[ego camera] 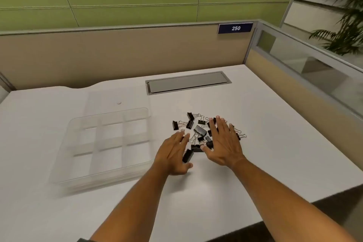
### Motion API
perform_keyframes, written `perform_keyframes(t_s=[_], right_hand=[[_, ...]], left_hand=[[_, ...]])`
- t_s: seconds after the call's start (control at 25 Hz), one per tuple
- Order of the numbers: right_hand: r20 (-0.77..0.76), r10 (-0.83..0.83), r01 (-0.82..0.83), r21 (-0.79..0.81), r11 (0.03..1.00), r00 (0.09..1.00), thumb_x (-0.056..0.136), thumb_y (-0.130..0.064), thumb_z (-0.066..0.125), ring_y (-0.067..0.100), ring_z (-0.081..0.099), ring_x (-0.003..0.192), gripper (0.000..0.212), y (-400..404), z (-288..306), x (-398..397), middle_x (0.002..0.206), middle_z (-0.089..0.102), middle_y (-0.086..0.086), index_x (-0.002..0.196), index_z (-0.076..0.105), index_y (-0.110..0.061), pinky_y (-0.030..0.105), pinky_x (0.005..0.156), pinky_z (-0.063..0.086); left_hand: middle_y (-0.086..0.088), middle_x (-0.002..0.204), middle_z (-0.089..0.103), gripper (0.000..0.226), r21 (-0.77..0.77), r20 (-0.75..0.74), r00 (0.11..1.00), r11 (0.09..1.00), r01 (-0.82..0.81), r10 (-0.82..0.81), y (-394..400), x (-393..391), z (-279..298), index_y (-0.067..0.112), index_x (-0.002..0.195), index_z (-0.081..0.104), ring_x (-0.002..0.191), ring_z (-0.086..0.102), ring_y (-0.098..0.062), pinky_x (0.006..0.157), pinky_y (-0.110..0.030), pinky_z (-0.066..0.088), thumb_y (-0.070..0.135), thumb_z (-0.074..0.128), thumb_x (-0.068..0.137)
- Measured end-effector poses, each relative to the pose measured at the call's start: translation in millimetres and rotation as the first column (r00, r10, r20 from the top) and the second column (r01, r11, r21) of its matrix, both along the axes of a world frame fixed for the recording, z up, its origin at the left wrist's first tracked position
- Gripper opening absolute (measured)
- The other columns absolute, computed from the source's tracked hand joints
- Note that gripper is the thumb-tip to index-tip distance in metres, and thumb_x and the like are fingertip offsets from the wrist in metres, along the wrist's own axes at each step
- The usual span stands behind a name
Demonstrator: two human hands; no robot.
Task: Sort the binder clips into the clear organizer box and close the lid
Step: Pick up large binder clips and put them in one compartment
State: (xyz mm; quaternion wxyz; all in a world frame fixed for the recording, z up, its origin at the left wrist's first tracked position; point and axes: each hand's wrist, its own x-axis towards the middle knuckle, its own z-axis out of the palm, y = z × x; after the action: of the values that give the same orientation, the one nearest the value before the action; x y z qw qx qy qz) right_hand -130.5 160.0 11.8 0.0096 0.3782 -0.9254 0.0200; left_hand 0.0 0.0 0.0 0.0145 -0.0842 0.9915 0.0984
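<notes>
Clear organizer box [110, 143]: at left on white bench [275, 153], lid [117, 100] swung back behind it, nine compartments, all showing bare, evidently left open to receive sorted stock. Left hand [172, 155]: just right of box, palm down at near-left edge of pile, fingers [181, 136] straight and slightly apart, gripping nothing; one clip just beside thumb; forearm angled in from lower centre. Binder clips [200, 130]: black, mixed sizes, loose heap mid-bench, well apart from box, none yet sorted; heap probably being corralled between both palms before picking. Right hand [224, 143]: flat over right part of pile, fingers spread and extended, covering several clips, holding none; contact with clips beneath cannot be told. Grey cable hatch [188, 82]: recessed behind pile. Number plate "250" [235, 28]: on partition, far right.
</notes>
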Motion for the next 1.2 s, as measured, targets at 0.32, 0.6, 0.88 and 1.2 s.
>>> perform_keyframes(t_s=[0.32,0.6,0.88,1.2], right_hand=[[-0.001,-0.007,0.007,-0.04,0.999,1.0,0.082,-0.05,0.048,0.03,0.016,0.146,0.086,4,-12,7,0.158,0.018,0.016,0.152,0.013,-0.015,0.049,0.119,0.014],[-0.043,0.059,-0.062,-0.078,0.995,0.997,0.072,-0.039,0.058,0.032,0.046,0.127,0.075,-5,-20,-3,0.136,0.05,0.017,0.14,0.042,-0.01,0.047,0.106,0.037],[-0.031,0.102,-0.104,-0.066,0.992,0.994,0.073,-0.034,0.051,0.026,0.05,0.106,0.07,-12,-18,-2,0.116,0.056,0.007,0.14,0.039,-0.02,0.041,0.09,0.042],[-0.034,0.081,-0.083,-0.067,0.994,0.996,0.071,-0.028,0.055,0.027,0.051,0.101,0.055,-16,-22,7,0.113,0.058,0.009,0.125,0.053,-0.016,0.042,0.083,0.043]], left_hand=[[-0.003,0.133,0.045,0.071,-0.004,0.102,0.991,0.996,0.085,-0.084,0,-14,-21,0.016,0.141,0.037,0.122,0.043,-0.024,0.097,-0.036,0.038,0.036,0.062,0.077],[-0.001,0.121,0.052,0.053,0.038,0.124,0.992,0.999,-0.012,0.007,9,-22,-23,0.014,0.124,0.051,0.114,0.047,-0.022,0.089,-0.034,0.04,0.039,0.064,0.079],[-0.003,0.114,0.052,0.06,0.013,0.038,0.997,0.997,-0.074,0.074,7,-12,-21,0.017,0.12,0.055,0.106,0.049,-0.023,0.088,-0.035,0.042,0.056,0.058,0.075],[-0.012,0.138,0.037,0.054,0.016,0.138,0.927,0.936,-0.353,0.348,22,-6,-19,0.013,0.121,0.048,0.107,0.056,-0.031,0.076,-0.039,0.045,0.058,0.045,0.091]])
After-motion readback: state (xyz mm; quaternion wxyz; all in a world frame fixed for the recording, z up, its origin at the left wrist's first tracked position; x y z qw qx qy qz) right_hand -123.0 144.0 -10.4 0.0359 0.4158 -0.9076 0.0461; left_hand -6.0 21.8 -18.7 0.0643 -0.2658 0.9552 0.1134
